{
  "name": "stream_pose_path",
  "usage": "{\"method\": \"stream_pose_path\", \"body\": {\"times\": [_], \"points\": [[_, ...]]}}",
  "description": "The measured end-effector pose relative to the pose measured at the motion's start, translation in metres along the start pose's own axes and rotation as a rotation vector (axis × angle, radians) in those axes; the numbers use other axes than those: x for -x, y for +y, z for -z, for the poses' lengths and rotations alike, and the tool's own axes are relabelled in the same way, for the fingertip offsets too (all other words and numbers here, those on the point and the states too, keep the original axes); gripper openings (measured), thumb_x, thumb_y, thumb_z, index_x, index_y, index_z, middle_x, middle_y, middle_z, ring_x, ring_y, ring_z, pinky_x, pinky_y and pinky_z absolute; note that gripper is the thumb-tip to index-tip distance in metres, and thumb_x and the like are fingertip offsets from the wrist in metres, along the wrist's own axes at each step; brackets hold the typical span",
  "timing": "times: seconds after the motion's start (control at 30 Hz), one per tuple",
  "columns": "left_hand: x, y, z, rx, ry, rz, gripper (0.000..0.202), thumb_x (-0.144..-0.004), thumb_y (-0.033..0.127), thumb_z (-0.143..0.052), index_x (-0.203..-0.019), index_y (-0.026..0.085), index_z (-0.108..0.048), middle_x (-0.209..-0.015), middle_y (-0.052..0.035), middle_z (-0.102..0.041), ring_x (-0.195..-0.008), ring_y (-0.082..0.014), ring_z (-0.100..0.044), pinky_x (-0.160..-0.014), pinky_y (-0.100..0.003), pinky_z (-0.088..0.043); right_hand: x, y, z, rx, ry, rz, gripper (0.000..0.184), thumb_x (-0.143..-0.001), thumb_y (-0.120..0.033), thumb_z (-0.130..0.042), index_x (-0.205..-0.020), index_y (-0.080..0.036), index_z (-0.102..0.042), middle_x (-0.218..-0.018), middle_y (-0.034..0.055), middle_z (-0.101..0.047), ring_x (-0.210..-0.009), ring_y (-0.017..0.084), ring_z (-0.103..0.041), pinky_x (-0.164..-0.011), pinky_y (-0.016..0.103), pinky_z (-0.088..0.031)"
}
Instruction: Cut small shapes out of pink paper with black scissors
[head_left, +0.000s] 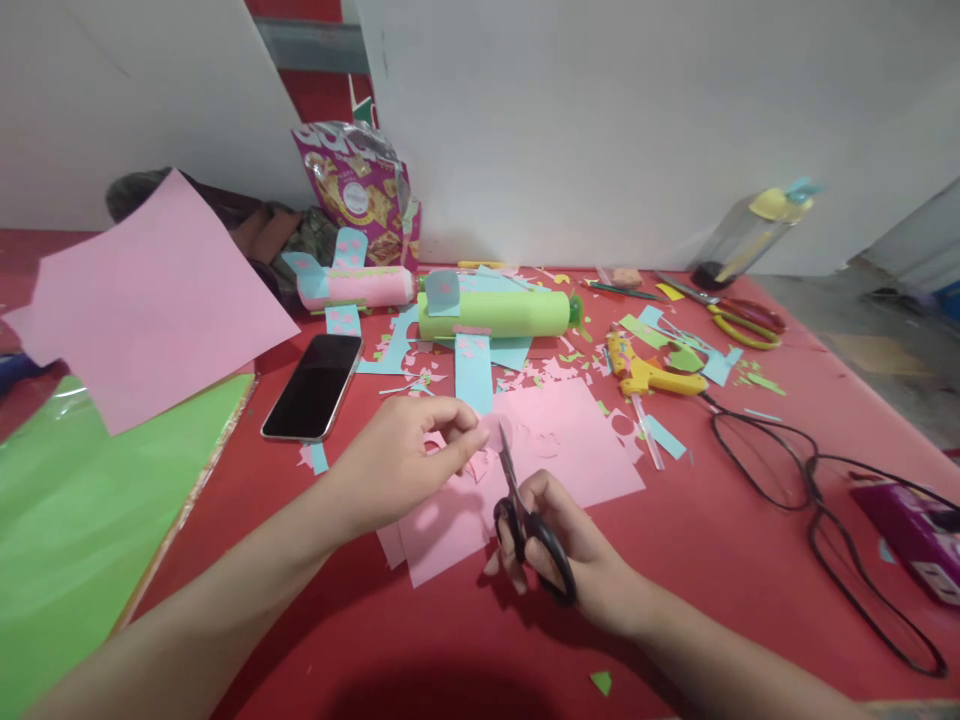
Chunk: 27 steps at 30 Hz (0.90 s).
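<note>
Between thumb and forefinger, my left hand (420, 450) pinches a small pink paper circle (496, 431). My right hand (574, 555) has its fingers through the black handles of a pair of scissors (551, 560), whose blades reach up to the circle's edge. Pink paper sheets (577, 430) lie beneath both hands, with cut-out gaps and curled scraps on them. Just beyond, a green paper-covered tube (517, 314) with blue paper fins lies on its side. A smaller pink tube (367, 287) with spotted blue fins rests to its left.
A phone (315, 388) and a large pink sheet (161, 300) are on the left, above green paper (97, 540). To the right lie a yellow glue gun (652, 372) with a looping cord, large scissors (739, 312) and a purple box (911, 540). A bottle (750, 235) and snack bag (360, 195) stand behind.
</note>
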<state>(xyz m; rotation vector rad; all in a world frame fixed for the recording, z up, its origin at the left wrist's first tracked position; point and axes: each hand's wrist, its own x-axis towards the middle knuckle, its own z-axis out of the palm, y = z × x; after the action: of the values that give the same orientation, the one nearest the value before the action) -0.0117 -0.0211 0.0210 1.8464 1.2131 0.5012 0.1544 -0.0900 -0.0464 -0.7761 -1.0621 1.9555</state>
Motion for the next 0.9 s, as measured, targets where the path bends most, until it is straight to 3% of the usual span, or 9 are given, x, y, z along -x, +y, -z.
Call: {"method": "stream_pose_path", "body": {"times": [0.13,0.37,0.9], "points": [[0.0005,0.0000,0.0000,-0.027,-0.021,-0.035,0.028,-0.080,0.032,-0.043,-0.057,0.017,-0.048,-0.056,0.0036,-0.055,-0.056,-0.0093,-0.050,-0.057,-0.018,-0.039,-0.0005,-0.0033,-0.0019,0.011,-0.020,0.027,0.033,-0.075,-0.044,-0.055,-0.077,-0.023,-0.030,-0.057,-0.0088,-0.043,-0.051,0.008,-0.045,-0.068,0.036,-0.042],[0.0005,0.0014,0.0044,-0.076,-0.060,-0.021,0.031,-0.079,0.036,-0.043,-0.055,0.017,-0.048,-0.056,0.0027,-0.054,-0.055,-0.0105,-0.050,-0.055,-0.019,-0.039,0.0017,-0.0008,0.0001,-0.012,-0.004,-0.046,0.036,-0.073,-0.045,-0.057,-0.076,-0.022,-0.030,-0.058,-0.0085,-0.043,-0.053,0.009,-0.050,-0.054,0.027,-0.040],[0.0008,-0.0002,0.0079,-0.073,-0.049,0.033,0.027,-0.077,0.037,-0.047,-0.060,0.018,-0.057,-0.062,0.0016,-0.059,-0.061,-0.0121,-0.052,-0.059,-0.021,-0.040,0.0023,-0.0002,-0.0006,-0.013,-0.004,-0.075,0.036,-0.071,-0.045,-0.059,-0.076,-0.022,-0.031,-0.056,-0.0091,-0.044,-0.051,0.008,-0.051,-0.048,0.024,-0.039]]}}
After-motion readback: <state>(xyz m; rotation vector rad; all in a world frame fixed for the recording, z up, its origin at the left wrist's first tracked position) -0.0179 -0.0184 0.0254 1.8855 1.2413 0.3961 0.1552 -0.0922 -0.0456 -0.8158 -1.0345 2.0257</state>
